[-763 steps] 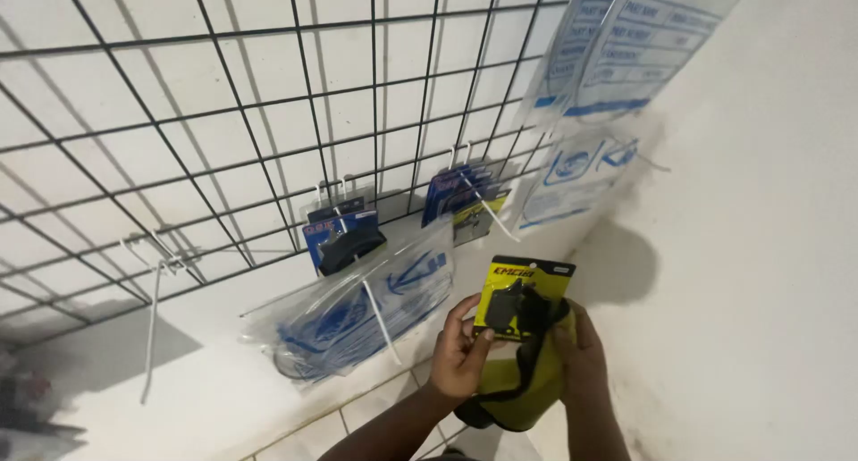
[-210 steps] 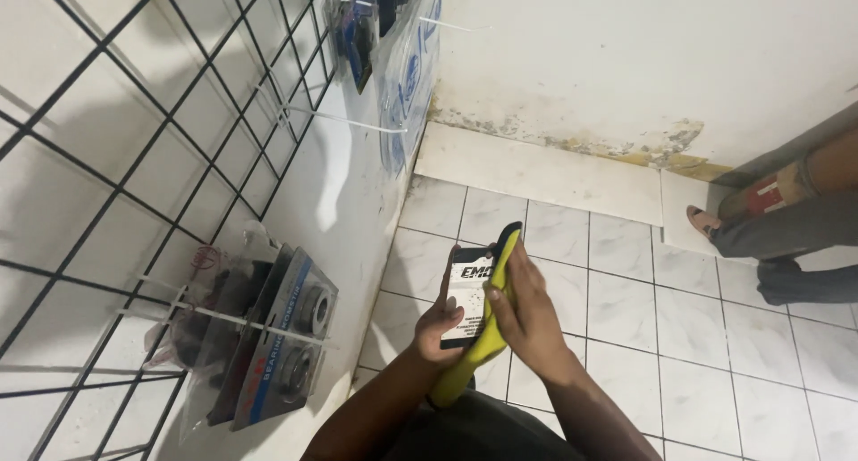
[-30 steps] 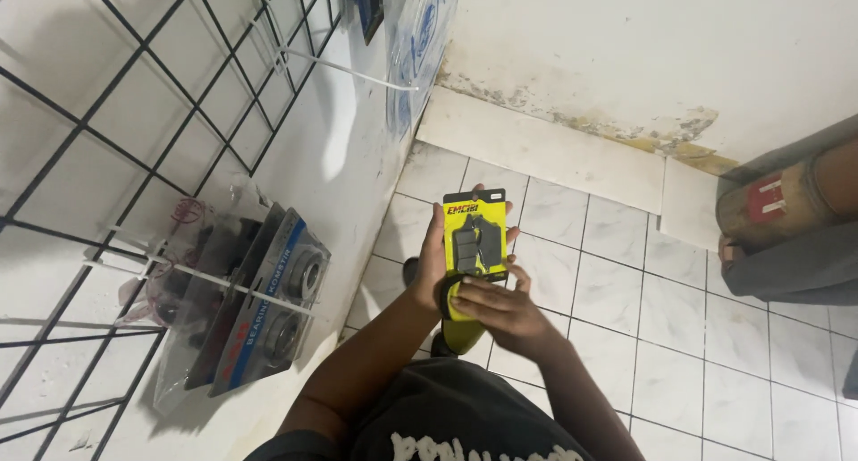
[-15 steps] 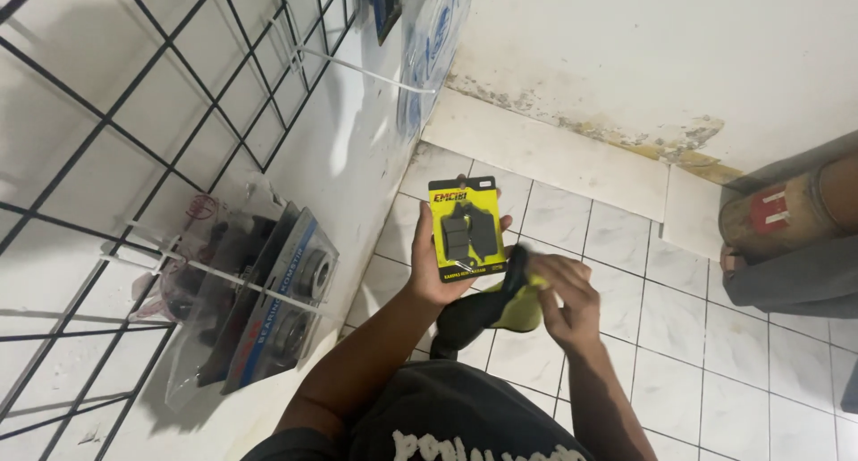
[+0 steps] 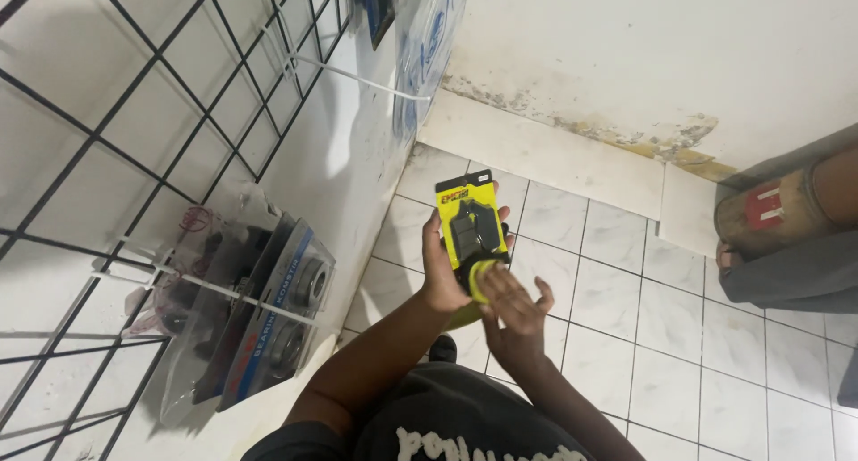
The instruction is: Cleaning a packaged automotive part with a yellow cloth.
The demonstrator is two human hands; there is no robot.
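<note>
1. Left hand (image 5: 442, 278): fingers closed around yellow blister pack (image 5: 468, 222), held upright above white tiled floor (image 5: 626, 336).
2. Right hand (image 5: 514, 314): fingers spread open, fingertips touching lower edge of pack beside yellow-green cloth (image 5: 483, 278).
3. Wire grid panel (image 5: 134, 113) on wall at left; bagged bearing packages (image 5: 268, 318) hanging on white hook (image 5: 179, 278).

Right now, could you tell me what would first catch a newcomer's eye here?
The yellow-and-black blister pack, held upright in the left hand over the white tiled floor, with the right hand touching its lower edge. Next, the black wire grid on the left wall, with bagged parts hanging from hooks.
</note>
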